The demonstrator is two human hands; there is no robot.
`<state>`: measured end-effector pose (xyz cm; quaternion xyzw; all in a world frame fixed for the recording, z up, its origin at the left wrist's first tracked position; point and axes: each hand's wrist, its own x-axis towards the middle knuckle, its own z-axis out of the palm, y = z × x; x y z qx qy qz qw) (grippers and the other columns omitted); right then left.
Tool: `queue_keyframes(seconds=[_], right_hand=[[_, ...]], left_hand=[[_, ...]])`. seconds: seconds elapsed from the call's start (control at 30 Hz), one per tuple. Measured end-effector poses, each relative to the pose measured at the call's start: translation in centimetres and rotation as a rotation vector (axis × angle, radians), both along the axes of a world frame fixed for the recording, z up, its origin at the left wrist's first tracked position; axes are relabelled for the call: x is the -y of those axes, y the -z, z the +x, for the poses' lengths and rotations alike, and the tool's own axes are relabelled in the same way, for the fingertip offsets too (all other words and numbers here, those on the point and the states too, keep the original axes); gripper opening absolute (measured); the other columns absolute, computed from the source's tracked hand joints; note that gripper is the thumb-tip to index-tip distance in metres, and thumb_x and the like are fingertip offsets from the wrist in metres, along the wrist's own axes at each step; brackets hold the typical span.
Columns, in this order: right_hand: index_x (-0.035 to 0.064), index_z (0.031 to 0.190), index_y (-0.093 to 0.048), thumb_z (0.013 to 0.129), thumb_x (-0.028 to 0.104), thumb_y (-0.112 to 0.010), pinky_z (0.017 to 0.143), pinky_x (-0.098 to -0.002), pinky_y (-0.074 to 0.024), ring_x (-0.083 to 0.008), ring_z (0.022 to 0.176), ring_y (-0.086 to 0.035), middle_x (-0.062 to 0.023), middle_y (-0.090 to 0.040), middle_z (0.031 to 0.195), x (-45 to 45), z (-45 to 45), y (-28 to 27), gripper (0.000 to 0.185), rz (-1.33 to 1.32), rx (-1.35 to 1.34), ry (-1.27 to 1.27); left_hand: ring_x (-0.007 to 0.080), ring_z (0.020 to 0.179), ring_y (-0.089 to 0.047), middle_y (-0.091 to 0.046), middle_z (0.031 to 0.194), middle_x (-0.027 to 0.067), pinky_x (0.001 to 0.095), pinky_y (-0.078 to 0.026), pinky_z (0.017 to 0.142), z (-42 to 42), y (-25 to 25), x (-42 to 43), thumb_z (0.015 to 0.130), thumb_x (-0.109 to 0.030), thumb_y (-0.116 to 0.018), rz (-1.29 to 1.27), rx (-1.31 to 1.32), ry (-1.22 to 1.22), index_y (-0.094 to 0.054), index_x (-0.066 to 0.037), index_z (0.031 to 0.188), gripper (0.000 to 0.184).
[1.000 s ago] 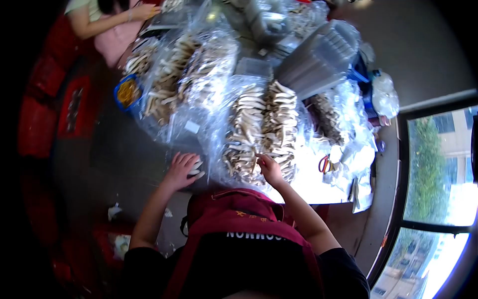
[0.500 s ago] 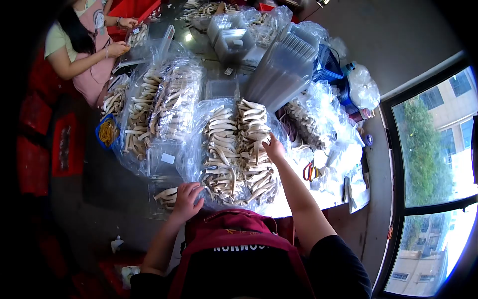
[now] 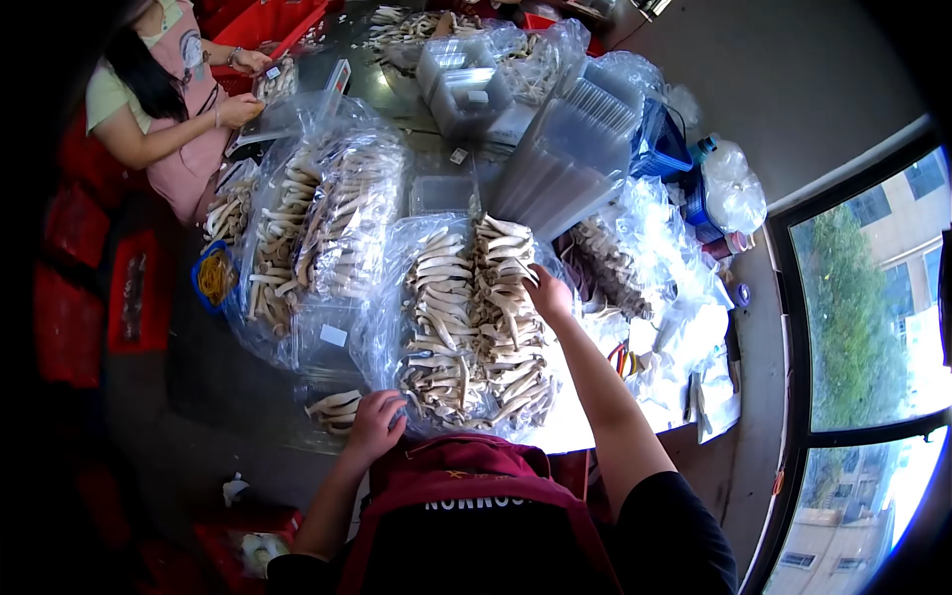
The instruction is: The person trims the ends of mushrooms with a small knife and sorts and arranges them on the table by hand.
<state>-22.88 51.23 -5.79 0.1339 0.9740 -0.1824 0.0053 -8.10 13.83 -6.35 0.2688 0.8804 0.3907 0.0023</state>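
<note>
Two rows of long pale mushrooms [image 3: 441, 297] lie on clear plastic in front of me. At the right row, my right hand [image 3: 548, 296] has its fingers closed on a mushroom [image 3: 515, 274] near the row's outer edge. My left hand [image 3: 377, 421] is held near the table edge, thumb and fingers apart, with nothing seen in it. Just left of it, a clear plastic tray holds several mushrooms [image 3: 335, 408]. Farther left, another plastic-wrapped batch of mushrooms [image 3: 352, 208] lies beside a clear tray with a white label [image 3: 333, 335].
Stacked clear trays [image 3: 570, 149] lean behind the rows. Plastic bags [image 3: 684, 297] and scissors [image 3: 623, 360] lie to the right. A blue basket of rubber bands [image 3: 214, 277] sits at left. Across the table, a co-worker [image 3: 183, 119] holds a packed tray [image 3: 276, 81].
The view has shifted slightly, so the table sits a little lower. My hands stay in nearly the same places, with the right hand still at the right row.
</note>
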Motion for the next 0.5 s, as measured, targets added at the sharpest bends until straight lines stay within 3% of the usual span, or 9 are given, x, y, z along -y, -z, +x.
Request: queue_keyframes(seconds=[0.17, 0.23, 0.3, 0.37, 0.4, 0.5], right_hand=[[0.0194, 0.123, -0.045, 0.080, 0.044, -0.050, 0.070, -0.0404, -0.0469, -0.0306, 0.084, -0.060, -0.0148, -0.063, 0.090, 0.3, -3.3, 0.3, 0.050, 0.107, 0.135, -0.021], [0.0182, 0.126, -0.041, 0.079, 0.046, -0.049, 0.074, -0.0393, -0.0463, -0.0293, 0.089, -0.059, -0.0151, -0.062, 0.095, 0.4, -3.9, 0.5, 0.056, 0.118, 0.302, 0.006], [0.0207, 0.123, -0.045, 0.077, 0.047, -0.050, 0.075, -0.0384, -0.0459, -0.0283, 0.091, -0.058, -0.0143, -0.062, 0.096, 0.2, -3.9, 0.0, 0.053, 0.116, 0.306, -0.005], [0.0218, 0.115, -0.053, 0.075, 0.047, -0.054, 0.075, -0.0382, -0.0458, -0.0282, 0.091, -0.059, -0.0137, -0.062, 0.096, 0.0, -3.5, -1.5, 0.047, 0.070, 0.348, -0.173], [0.0196, 0.102, -0.059, 0.072, 0.042, -0.059, 0.070, -0.0384, -0.0462, -0.0286, 0.085, -0.060, -0.0117, -0.063, 0.090, -0.1, -3.3, -1.5, 0.037, 0.076, 0.285, -0.188], [0.0176, 0.097, -0.059, 0.071, 0.038, -0.062, 0.066, -0.0394, -0.0458, -0.0286, 0.078, -0.060, -0.0105, -0.063, 0.079, -0.5, -2.6, -1.5, 0.033, 0.146, 0.171, -0.337]], left_hand=[[0.0281, 0.095, -0.051, -0.054, 0.101, 0.0098, 0.0373, -0.040, 0.082, -1.8, -1.1, -0.8, 0.069, -0.011, -0.062, -0.004, -0.015, 0.060, -0.057, -0.005, 0.091, 0.023], [0.0280, 0.096, -0.050, -0.053, 0.102, 0.0093, 0.0375, -0.039, 0.083, -2.3, -1.1, -0.7, 0.070, -0.011, -0.061, -0.008, 0.013, 0.039, -0.057, -0.005, 0.092, 0.023], [0.0281, 0.095, -0.051, -0.053, 0.101, 0.0093, 0.0375, -0.040, 0.083, -2.4, -0.6, -0.3, 0.070, -0.011, -0.061, -0.008, 0.014, -0.002, -0.057, -0.005, 0.091, 0.023], [0.0282, 0.095, -0.051, -0.053, 0.101, 0.0093, 0.0375, -0.040, 0.083, -2.3, -0.2, 0.2, 0.070, -0.011, -0.061, -0.008, 0.024, -0.044, -0.057, -0.005, 0.091, 0.022], [0.0283, 0.094, -0.051, -0.054, 0.100, 0.0093, 0.0376, -0.040, 0.082, -2.2, -0.2, 0.4, 0.070, -0.011, -0.061, 0.008, 0.044, -0.057, -0.057, -0.005, 0.090, 0.022], [0.0290, 0.089, -0.053, -0.055, 0.095, 0.0103, 0.0363, -0.043, 0.078, -2.5, -0.3, 0.2, 0.070, -0.009, -0.062, 0.077, 0.061, -0.086, -0.057, -0.004, 0.088, 0.019]])
